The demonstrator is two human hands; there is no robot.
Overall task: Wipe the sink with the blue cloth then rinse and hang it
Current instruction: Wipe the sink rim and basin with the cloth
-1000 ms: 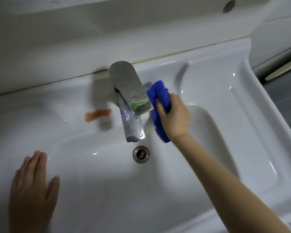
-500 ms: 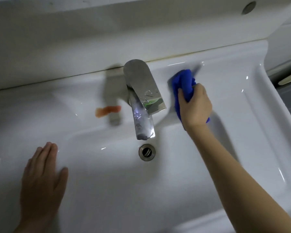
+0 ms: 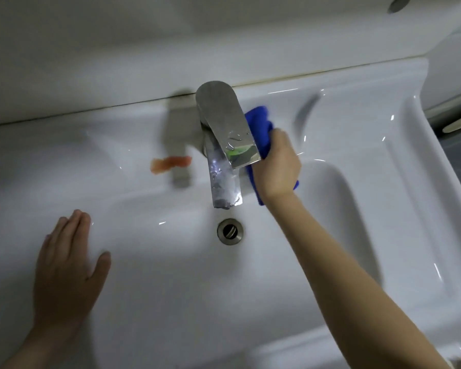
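The white ceramic sink (image 3: 357,161) fills the view, with a chrome faucet (image 3: 224,145) at its back middle. My right hand (image 3: 277,166) is closed around the blue cloth (image 3: 260,126), pressing it on the sink ledge right beside the faucet. Part of the cloth is hidden behind the faucet handle and under my hand. My left hand (image 3: 67,267) lies flat with fingers together on the sink's front left rim, holding nothing.
A round metal drain (image 3: 230,231) sits in the basin below the spout. An orange smear (image 3: 171,164) lies on the ledge left of the faucet. A white wall runs behind the sink. A grey floor and a cabinet show at the far right.
My right hand with the blue cloth slid back left to the faucet after swinging right. My left hand stays flat on the rim.
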